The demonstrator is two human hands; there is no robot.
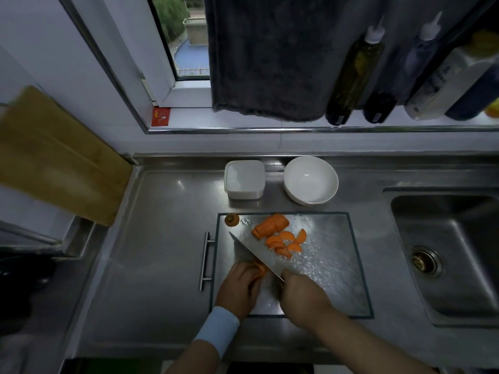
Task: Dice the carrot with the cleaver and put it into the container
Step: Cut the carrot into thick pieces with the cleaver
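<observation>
Looking down through the head camera, I see a steel desk (162, 238) with a textured metal cutting board (324, 271) lying flat at its centre. Both of my hands are on the near left part of the board, close together but not touching.

My left hand (240, 284) has its fingers curled down over a carrot piece (260, 269), pinning it to the board; only an orange edge shows past the knuckles. A pale blue wristband (218, 327) sits on that wrist. My right hand (299, 292) is wrapped round the handle of the cleaver (251, 255). The handle is hidden inside the grip. The blade runs away from me and to the left, just beside the left knuckles and against the carrot piece.

Farther back on the board lies a thicker carrot chunk (270, 225), with a loose cluster of half-moon carrot slices (286, 242) just to its right. A cut carrot end (232, 220) rests at the board's far left corner.

Behind the board stand a square white container (244, 179), with no carrot in it, and to its right a round white bowl (310, 180). A sink (445, 252) is set into the desk on the right.
</observation>
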